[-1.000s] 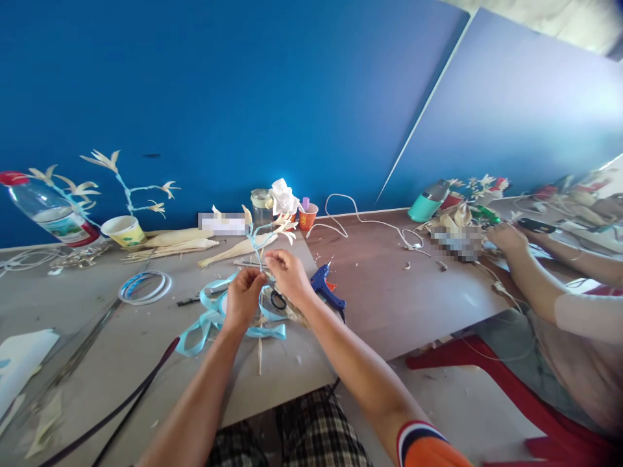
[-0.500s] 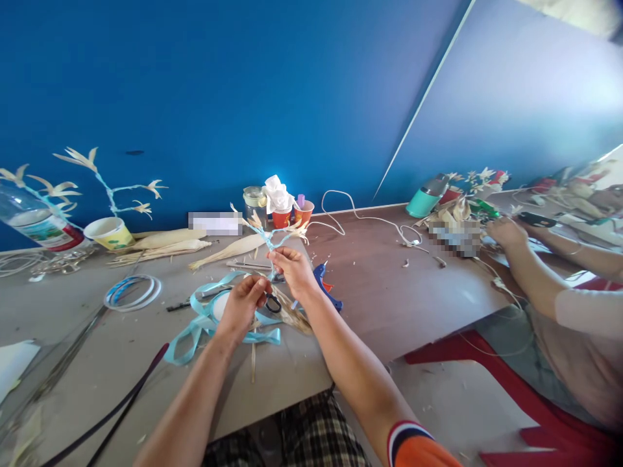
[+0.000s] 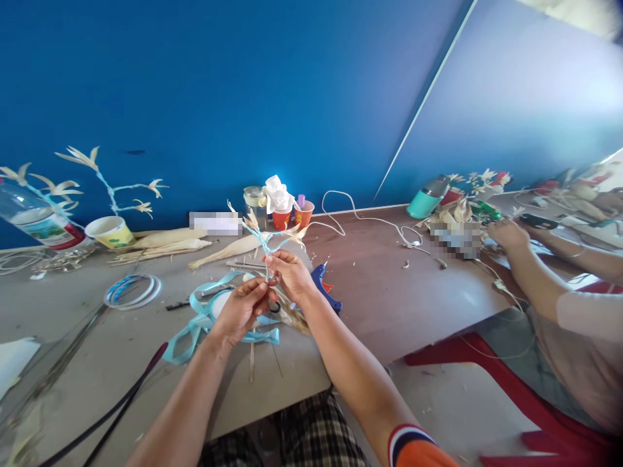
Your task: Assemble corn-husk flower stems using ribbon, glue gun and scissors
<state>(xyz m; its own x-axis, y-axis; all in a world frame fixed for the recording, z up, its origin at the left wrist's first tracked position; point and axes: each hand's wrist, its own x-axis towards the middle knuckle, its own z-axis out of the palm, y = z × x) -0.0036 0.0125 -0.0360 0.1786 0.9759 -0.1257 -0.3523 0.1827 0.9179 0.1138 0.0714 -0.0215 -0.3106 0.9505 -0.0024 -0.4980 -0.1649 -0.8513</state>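
Note:
A small branch of dried-husk flowers with a light blue wrapped stem [image 3: 265,244] stands upright in front of me. My right hand [image 3: 291,277] pinches its stem below the fork. Just beneath, my left hand [image 3: 247,303] is closed at the lower end of the stem, its fingertips close to the right ones. Under the hands lie a light blue ribbon [image 3: 197,331], partly covered scissors [image 3: 275,307] and loose husk strips [image 3: 294,318]. A blue glue gun [image 3: 325,288] rests just right of my right hand.
Finished-looking branches stand in a yellow paper cup [image 3: 111,232] at left, beside a plastic bottle [image 3: 43,224]. Dry husks [image 3: 168,237], tape rolls [image 3: 132,292] and red cups [image 3: 282,219] are on the table. A white cable [image 3: 360,214] runs right, toward a co-worker's hands [image 3: 509,232].
My left hand has risen slightly and closed in on my right hand at the stem. The branch has shifted a little left, and a thin wire now shows below the hands.

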